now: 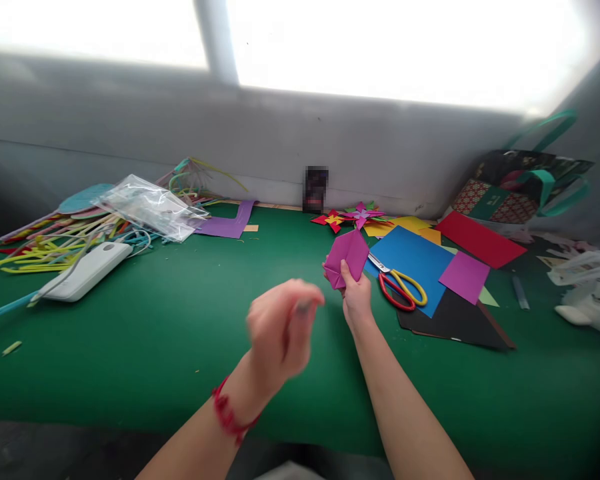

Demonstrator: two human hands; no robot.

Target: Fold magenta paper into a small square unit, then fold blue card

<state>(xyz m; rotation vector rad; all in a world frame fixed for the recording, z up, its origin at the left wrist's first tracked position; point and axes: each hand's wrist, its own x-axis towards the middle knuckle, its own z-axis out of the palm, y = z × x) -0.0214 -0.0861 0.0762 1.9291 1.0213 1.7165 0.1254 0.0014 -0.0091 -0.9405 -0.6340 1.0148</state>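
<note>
My right hand (357, 298) grips a folded magenta sheet of origami paper (349, 256), thumb on the front and fingers behind. The paper has a crease down its middle and a small fold at its lower left. Nearer to me, my left hand (285, 327) is raised above the table with its fingers curled. Motion blurs it, and a small grey spot shows by the fingertips; I cannot make out what is inside. Scissors (401, 288) with red and yellow handles lie right of the right hand, on a blue sheet (420, 263).
On the green table (145, 353), colored strips (45, 253), a plastic bag (153, 207) and a white power bank (85, 270) lie left. Paper flowers (361, 215) stand at the back. A red sheet (480, 239), a magenta square (464, 277) and a gift bag (505, 200) are right.
</note>
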